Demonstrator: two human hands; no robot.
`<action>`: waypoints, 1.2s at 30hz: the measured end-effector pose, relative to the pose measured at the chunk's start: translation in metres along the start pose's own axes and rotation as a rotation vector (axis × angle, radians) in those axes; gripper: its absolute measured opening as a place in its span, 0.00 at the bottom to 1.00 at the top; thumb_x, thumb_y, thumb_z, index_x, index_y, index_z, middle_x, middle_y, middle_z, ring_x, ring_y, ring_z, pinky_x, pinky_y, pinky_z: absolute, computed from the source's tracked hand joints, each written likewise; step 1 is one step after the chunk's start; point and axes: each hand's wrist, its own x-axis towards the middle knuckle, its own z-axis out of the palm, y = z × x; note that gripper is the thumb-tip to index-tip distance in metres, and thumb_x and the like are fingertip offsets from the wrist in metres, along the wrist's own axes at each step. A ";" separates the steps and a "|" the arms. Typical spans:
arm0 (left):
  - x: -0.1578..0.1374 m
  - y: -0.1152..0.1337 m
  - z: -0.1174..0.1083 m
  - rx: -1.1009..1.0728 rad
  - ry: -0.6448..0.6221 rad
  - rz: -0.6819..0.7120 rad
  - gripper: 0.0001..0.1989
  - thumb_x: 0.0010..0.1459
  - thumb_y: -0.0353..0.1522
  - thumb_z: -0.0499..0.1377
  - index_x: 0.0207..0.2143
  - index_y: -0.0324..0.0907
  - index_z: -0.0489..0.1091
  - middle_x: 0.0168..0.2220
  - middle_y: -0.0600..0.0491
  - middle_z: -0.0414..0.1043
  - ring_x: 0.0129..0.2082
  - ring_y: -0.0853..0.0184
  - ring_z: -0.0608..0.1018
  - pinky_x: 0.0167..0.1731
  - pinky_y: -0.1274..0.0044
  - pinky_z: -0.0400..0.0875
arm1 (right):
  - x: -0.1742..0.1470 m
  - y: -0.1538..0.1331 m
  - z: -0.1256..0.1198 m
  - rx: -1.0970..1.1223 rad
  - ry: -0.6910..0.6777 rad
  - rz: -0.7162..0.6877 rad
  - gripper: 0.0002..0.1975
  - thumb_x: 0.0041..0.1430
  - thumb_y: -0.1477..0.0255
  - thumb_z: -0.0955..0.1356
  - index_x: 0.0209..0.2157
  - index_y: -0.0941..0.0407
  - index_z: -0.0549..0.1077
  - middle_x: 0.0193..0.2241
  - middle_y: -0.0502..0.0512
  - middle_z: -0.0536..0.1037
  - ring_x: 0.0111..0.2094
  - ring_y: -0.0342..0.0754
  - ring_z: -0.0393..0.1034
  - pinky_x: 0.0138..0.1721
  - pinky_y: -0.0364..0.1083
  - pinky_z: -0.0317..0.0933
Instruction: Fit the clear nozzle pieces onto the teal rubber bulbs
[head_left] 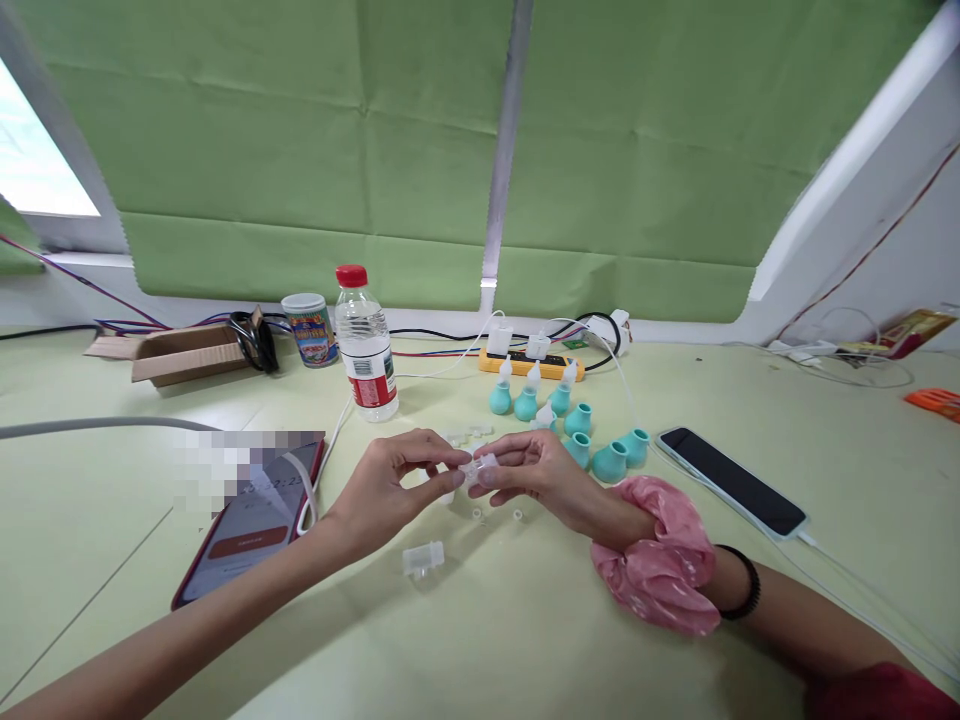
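Between my two hands is a small clear plastic fitting, pinched from both sides above the table. My left hand grips its left end with thumb and forefinger. The fingertips of my right hand close on its whitish right end. Behind and under the hands lie more translucent pieces, partly hidden. Two tiny rings rest on the table just in front. Closer to me lies a clear plastic connector on its side. Several teal rubber bulbs stand beyond my right hand, some with clear nozzle tips.
A water bottle, a printed can and an open cardboard box stand at the back left. A yellow power strip carries chargers. Phones lie left and right, with cables across the table.
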 end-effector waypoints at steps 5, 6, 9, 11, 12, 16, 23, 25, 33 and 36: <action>0.001 0.000 -0.001 -0.002 -0.027 -0.017 0.07 0.48 0.29 0.57 0.31 0.38 0.73 0.29 0.51 0.69 0.28 0.71 0.70 0.29 0.78 0.68 | -0.001 -0.001 0.001 -0.029 -0.005 -0.031 0.15 0.39 0.71 0.72 0.31 0.63 0.73 0.26 0.57 0.76 0.27 0.48 0.73 0.27 0.43 0.66; 0.001 0.001 -0.001 -0.001 -0.031 -0.022 0.07 0.48 0.30 0.57 0.31 0.38 0.73 0.29 0.51 0.69 0.27 0.71 0.70 0.29 0.78 0.68 | -0.001 -0.001 0.001 -0.034 -0.002 -0.034 0.15 0.40 0.71 0.72 0.31 0.63 0.73 0.25 0.57 0.76 0.27 0.48 0.73 0.27 0.43 0.67; 0.000 0.000 -0.001 0.023 -0.044 -0.011 0.07 0.49 0.30 0.57 0.31 0.38 0.73 0.27 0.52 0.69 0.26 0.71 0.70 0.28 0.78 0.68 | -0.001 -0.002 0.001 -0.047 -0.003 -0.036 0.14 0.40 0.71 0.72 0.31 0.63 0.73 0.24 0.57 0.76 0.26 0.48 0.73 0.27 0.42 0.67; -0.001 -0.001 0.000 0.095 -0.027 0.034 0.08 0.49 0.30 0.57 0.32 0.38 0.73 0.26 0.52 0.68 0.26 0.71 0.70 0.27 0.78 0.67 | 0.000 -0.002 0.001 -0.053 -0.003 -0.031 0.14 0.41 0.70 0.71 0.31 0.63 0.73 0.23 0.56 0.76 0.26 0.48 0.73 0.26 0.42 0.67; -0.001 -0.001 0.000 0.154 -0.007 0.082 0.07 0.50 0.30 0.57 0.32 0.38 0.73 0.26 0.52 0.68 0.26 0.70 0.70 0.26 0.78 0.67 | 0.000 -0.002 0.001 -0.054 -0.001 -0.028 0.14 0.41 0.70 0.71 0.31 0.63 0.73 0.23 0.56 0.76 0.26 0.48 0.73 0.26 0.42 0.67; -0.003 -0.006 0.001 0.451 0.100 0.457 0.08 0.52 0.26 0.55 0.33 0.36 0.72 0.25 0.50 0.67 0.26 0.70 0.67 0.24 0.78 0.65 | -0.001 -0.001 0.001 -0.038 -0.005 -0.019 0.12 0.42 0.69 0.71 0.27 0.63 0.72 0.23 0.56 0.76 0.24 0.48 0.73 0.23 0.40 0.67; -0.007 -0.005 0.001 0.867 0.132 0.808 0.10 0.51 0.21 0.53 0.37 0.32 0.66 0.28 0.44 0.66 0.30 0.65 0.64 0.26 0.72 0.66 | -0.003 -0.002 0.004 0.012 -0.016 0.016 0.11 0.45 0.67 0.70 0.25 0.62 0.71 0.22 0.55 0.76 0.23 0.46 0.73 0.21 0.37 0.65; -0.008 -0.003 0.001 0.917 0.130 0.825 0.10 0.51 0.21 0.53 0.37 0.31 0.66 0.29 0.43 0.66 0.31 0.64 0.64 0.26 0.71 0.66 | -0.003 -0.003 0.005 0.025 -0.015 0.034 0.12 0.45 0.66 0.70 0.24 0.62 0.71 0.22 0.55 0.76 0.23 0.45 0.72 0.21 0.37 0.65; -0.010 0.000 0.002 0.853 0.089 0.754 0.12 0.52 0.24 0.53 0.40 0.33 0.64 0.30 0.45 0.66 0.31 0.65 0.64 0.28 0.71 0.66 | -0.003 -0.004 0.007 0.040 0.004 0.087 0.14 0.45 0.64 0.69 0.22 0.62 0.70 0.22 0.56 0.76 0.22 0.45 0.72 0.20 0.37 0.64; -0.010 0.000 0.003 0.726 0.059 0.652 0.12 0.53 0.25 0.53 0.41 0.34 0.65 0.31 0.46 0.66 0.31 0.66 0.64 0.30 0.72 0.66 | -0.003 -0.004 0.007 0.044 0.036 0.126 0.15 0.44 0.63 0.69 0.22 0.63 0.70 0.22 0.56 0.76 0.21 0.45 0.72 0.19 0.37 0.64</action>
